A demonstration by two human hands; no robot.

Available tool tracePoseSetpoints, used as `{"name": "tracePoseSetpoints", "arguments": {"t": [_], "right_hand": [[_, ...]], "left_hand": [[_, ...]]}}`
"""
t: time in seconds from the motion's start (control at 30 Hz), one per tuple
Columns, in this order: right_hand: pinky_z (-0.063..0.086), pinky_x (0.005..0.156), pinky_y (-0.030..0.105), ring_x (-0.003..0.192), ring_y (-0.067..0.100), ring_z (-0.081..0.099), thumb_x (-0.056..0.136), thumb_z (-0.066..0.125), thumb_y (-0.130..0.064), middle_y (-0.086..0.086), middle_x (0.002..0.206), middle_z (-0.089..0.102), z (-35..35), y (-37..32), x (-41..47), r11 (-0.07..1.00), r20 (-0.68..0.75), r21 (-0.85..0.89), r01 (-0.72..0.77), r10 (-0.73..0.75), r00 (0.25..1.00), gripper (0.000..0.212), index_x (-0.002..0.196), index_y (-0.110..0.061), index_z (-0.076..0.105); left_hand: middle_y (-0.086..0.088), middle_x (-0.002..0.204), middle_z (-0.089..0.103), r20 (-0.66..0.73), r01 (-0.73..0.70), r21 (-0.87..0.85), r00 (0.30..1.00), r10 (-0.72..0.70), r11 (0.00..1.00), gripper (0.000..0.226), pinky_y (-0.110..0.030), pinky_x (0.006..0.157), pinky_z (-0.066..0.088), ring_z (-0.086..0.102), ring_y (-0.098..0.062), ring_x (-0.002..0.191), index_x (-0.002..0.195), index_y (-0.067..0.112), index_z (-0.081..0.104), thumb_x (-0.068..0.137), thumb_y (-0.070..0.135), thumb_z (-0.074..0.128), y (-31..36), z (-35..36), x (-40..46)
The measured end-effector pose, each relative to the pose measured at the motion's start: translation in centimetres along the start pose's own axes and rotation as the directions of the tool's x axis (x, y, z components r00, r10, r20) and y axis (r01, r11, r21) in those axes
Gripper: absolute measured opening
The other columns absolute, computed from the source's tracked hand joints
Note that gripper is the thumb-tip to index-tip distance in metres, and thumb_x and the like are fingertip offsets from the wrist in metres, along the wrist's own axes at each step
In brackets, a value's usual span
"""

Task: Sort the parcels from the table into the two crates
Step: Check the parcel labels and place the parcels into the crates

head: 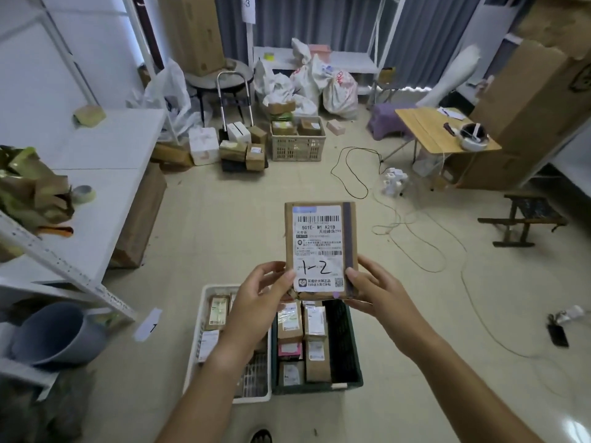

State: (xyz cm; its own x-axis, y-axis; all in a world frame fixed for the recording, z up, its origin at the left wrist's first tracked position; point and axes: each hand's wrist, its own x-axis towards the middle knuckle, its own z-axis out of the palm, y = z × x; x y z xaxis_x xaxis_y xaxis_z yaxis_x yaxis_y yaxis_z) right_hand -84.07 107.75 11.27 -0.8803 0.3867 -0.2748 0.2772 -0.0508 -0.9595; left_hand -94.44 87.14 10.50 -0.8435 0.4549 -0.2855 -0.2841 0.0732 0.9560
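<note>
From the head camera I have a flat cardboard parcel (319, 247) held up in front of me at about chest height, label facing the lens, with "1-2" handwritten in black marker across the lower part of the label. My left hand (259, 295) pinches its lower left corner, thumb on the label face and the other fingers behind; my right hand (380, 289) grips the lower right corner the same way, thumb on the dark tape strip that runs down the right side. The parcel hangs in the air directly above the 2 crates on the floor: a white crate (204, 318) on the left and a dark green crate (351, 346) on the right, standing side by side and touching, both already holding several labelled parcels. As I judge it, the main risk is a wrong bin: the parcel sits over the seam between the 2 crates, so a careless release could send it either way, and I cannot see any mark on the crates that says which takes "1-2". A paper tag with a "1" (147, 324) lies on the floor left of the white crate, which hints at it but does not settle it. I hold only the bottom edge, so the tall parcel could tip forward out of my grip. The green crate looks fuller, so a dropped parcel may land on edge or slide off the stack.
</note>
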Motion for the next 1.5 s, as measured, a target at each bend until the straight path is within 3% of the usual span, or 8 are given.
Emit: {"name": "tracePoseSetpoints", "arguments": {"t": [0.13, 0.4, 0.53, 0.8, 0.97, 1.07, 1.3, 1.5], "right_hand": [[0.060, 0.085, 0.028, 0.110, 0.012, 0.072, 0.086, 0.070, -0.059, -0.008, 0.123, 0.073, -0.5, 4.1, 4.9, 0.995, -0.017, 0.006, -0.100, 0.100, 0.995, 0.065, 0.145, -0.044, 0.048], [0.060, 0.071, 0.023, 0.103, 0.015, 0.075, 0.081, 0.070, -0.057, -0.012, 0.114, 0.076, -3.9, 19.5, 11.7, 0.901, -0.033, 0.060, -0.430, 0.432, 0.901, 0.049, 0.127, -0.048, 0.057], [0.058, 0.069, 0.028, 0.094, 0.009, 0.076, 0.084, 0.071, -0.055, -0.019, 0.103, 0.077, -6.7, 30.2, 17.8, 0.807, -0.026, 0.076, -0.586, 0.589, 0.807, 0.032, 0.112, -0.047, 0.058], [0.062, 0.078, 0.031, 0.096, 0.009, 0.075, 0.098, 0.065, -0.042, -0.014, 0.112, 0.076, -10.9, 53.4, 31.2, 0.764, 0.048, 0.035, -0.645, 0.643, 0.764, 0.022, 0.120, -0.045, 0.061], [0.060, 0.068, 0.024, 0.093, 0.010, 0.075, 0.101, 0.060, -0.043, -0.011, 0.113, 0.074, -11.0, 63.3, 35.7, 0.757, 0.055, -0.023, -0.653, 0.654, 0.755, 0.020, 0.121, -0.043, 0.061], [0.060, 0.093, 0.041, 0.105, 0.014, 0.072, 0.101, 0.059, -0.042, -0.011, 0.118, 0.071, -10.0, 66.9, 36.5, 0.759, 0.069, -0.051, -0.649, 0.651, 0.756, 0.033, 0.134, -0.039, 0.057], [0.055, 0.102, 0.046, 0.116, 0.016, 0.067, 0.101, 0.059, -0.045, -0.008, 0.129, 0.068, -7.9, 67.7, 37.2, 0.784, 0.041, -0.117, -0.609, 0.617, 0.786, 0.042, 0.141, -0.039, 0.053], [0.051, 0.098, 0.032, 0.105, 0.005, 0.063, 0.099, 0.055, -0.053, -0.010, 0.126, 0.068, -8.6, 64.5, 36.8, 0.756, -0.040, -0.334, -0.563, 0.585, 0.810, 0.044, 0.138, -0.032, 0.055]], "left_hand": [[0.022, 0.111, 0.075, 0.020, 0.069, 0.070, 0.997, -0.070, 0.995, 0.026, -0.028, 0.086, 0.059, 0.072, 0.002, 0.100, 0.111, 0.056, 0.066, 0.086, 0.060, 0.073, -4.2, 0.0, 6.1], [0.023, 0.109, 0.071, -0.019, 0.303, 0.247, 0.951, -0.307, 0.921, 0.035, -0.024, 0.081, 0.060, 0.071, 0.001, 0.095, 0.135, 0.039, 0.058, 0.101, 0.036, 0.065, -20.2, 5.4, 14.1], [0.024, 0.102, 0.070, -0.040, 0.438, 0.307, 0.893, -0.449, 0.845, 0.020, -0.013, 0.079, 0.055, 0.068, 0.009, 0.091, 0.109, 0.045, 0.062, 0.103, 0.027, 0.065, -30.4, 8.9, 19.8], [0.001, 0.113, 0.075, -0.151, 0.551, 0.362, 0.831, -0.536, 0.752, 0.021, -0.050, 0.100, 0.056, 0.071, -0.023, 0.106, 0.124, 0.020, 0.069, 0.103, 0.019, 0.064, -51.5, 13.7, 32.3], [0.001, 0.119, 0.075, -0.224, 0.558, 0.419, 0.828, -0.515, 0.716, 0.030, -0.039, 0.093, 0.059, 0.070, -0.019, 0.106, 0.133, 0.018, 0.067, 0.103, 0.023, 0.064, -60.3, 14.5, 36.1], [0.005, 0.118, 0.072, -0.293, 0.541, 0.476, 0.841, -0.455, 0.693, 0.036, -0.028, 0.088, 0.053, 0.066, -0.012, 0.105, 0.136, 0.014, 0.064, 0.102, 0.026, 0.066, -63.0, 14.1, 36.9], [-0.007, 0.108, 0.065, -0.446, 0.547, 0.536, 0.830, -0.334, 0.643, 0.022, -0.007, 0.063, 0.033, 0.052, 0.006, 0.083, 0.111, 0.025, 0.062, 0.096, 0.038, 0.071, -64.6, 13.1, 36.9], [-0.004, 0.115, 0.062, -0.372, 0.573, 0.581, 0.818, -0.438, 0.578, 0.027, -0.027, 0.066, 0.051, 0.067, -0.017, 0.084, 0.112, 0.026, 0.056, 0.098, 0.046, 0.066, -61.3, 12.0, 37.1]]}}
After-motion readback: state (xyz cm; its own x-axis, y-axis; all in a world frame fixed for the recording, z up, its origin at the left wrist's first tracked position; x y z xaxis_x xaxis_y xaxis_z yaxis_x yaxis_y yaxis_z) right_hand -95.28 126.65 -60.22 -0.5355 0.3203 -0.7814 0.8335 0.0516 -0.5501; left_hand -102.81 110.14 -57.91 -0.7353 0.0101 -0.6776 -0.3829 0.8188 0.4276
